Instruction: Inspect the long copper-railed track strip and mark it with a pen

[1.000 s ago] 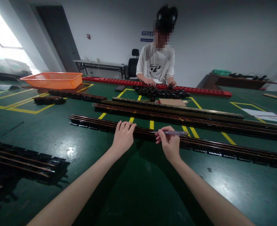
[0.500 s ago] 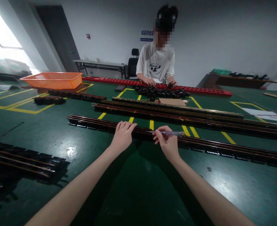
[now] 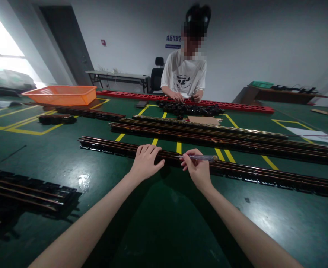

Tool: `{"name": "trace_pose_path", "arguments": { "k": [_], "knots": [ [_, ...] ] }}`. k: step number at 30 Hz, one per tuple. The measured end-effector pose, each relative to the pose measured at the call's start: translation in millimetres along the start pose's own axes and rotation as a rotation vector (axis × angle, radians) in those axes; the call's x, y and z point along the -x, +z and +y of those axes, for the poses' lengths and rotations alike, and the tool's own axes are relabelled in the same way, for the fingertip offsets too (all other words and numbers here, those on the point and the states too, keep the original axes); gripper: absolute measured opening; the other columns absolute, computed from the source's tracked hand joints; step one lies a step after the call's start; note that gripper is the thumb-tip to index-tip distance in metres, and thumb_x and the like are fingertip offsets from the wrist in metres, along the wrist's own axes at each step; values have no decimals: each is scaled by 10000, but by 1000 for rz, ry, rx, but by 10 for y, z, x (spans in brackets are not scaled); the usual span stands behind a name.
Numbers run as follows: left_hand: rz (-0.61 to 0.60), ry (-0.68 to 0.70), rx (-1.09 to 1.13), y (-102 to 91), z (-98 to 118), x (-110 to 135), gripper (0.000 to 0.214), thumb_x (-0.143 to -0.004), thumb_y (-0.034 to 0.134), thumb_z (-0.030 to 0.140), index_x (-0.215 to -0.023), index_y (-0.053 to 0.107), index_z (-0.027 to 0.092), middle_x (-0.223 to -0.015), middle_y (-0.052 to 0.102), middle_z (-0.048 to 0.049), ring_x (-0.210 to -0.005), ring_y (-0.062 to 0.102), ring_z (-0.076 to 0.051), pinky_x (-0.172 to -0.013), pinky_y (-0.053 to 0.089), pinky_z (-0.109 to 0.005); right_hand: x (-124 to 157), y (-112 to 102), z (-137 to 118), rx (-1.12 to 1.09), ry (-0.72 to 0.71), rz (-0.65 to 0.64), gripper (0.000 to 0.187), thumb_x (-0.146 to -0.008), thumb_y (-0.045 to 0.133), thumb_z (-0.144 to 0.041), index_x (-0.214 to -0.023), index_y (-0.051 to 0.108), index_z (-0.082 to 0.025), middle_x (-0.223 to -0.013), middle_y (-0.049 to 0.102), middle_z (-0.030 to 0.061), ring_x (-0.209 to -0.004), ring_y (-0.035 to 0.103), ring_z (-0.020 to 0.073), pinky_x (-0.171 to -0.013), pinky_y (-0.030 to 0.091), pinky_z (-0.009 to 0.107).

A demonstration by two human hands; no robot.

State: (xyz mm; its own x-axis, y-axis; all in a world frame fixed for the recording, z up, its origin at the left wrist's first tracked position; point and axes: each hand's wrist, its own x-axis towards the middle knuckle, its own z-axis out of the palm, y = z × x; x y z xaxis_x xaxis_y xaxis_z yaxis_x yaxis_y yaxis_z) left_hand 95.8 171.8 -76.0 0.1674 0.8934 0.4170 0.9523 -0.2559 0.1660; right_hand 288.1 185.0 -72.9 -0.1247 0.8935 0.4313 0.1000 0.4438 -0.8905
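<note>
A long black strip with copper-coloured rods along it [image 3: 110,145] lies across the table in front of me. My left hand [image 3: 146,162] rests over this strip, its fingers laid across the top and the thumb stretched out to the right. In my right hand [image 3: 197,169] is a slim screwdriver [image 3: 205,158] with a clear handle, gripped between thumb and fingers. It lies nearly level, its thin shaft pointing left over the strip. What the tip touches is too small to make out.
Beyond the strip lie more long rodded strips [image 3: 180,134]. A similar bundle [image 3: 26,190] sits at left. Farther off are an orange basket [image 3: 63,96], a red perforated rail [image 3: 236,106] and a pile of black parts [image 3: 191,109], where a co-worker handles pieces.
My left thumb has spread away from the fingers toward the right. My right hand and the screwdriver stay almost in place. The co-worker's hands have shifted slightly.
</note>
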Motion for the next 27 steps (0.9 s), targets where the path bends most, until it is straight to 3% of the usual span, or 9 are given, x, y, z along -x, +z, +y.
{"name": "trace_pose_path", "arguments": {
  "k": [10,27],
  "knots": [
    [44,6,-89,45,13,-9,368,-865,509,420,-1118,577,162,-1118,621,-94,-1076,519,-264,-996,349,-447,6,-4,-3,16,-7,-7,165,-834,585,-332,-797,535,-179,-700,628,14,-549,602,105,-415,505,193],
    [101,11,-141,86,27,11,367,-876,488,370,-1152,577,147,-1132,626,-95,-1119,520,-263,-1110,260,-493,8,-1,-7,44,-43,47,189,-826,591,-355,-774,539,-182,-672,639,19,-528,606,116,-414,513,208]
  ]
}}
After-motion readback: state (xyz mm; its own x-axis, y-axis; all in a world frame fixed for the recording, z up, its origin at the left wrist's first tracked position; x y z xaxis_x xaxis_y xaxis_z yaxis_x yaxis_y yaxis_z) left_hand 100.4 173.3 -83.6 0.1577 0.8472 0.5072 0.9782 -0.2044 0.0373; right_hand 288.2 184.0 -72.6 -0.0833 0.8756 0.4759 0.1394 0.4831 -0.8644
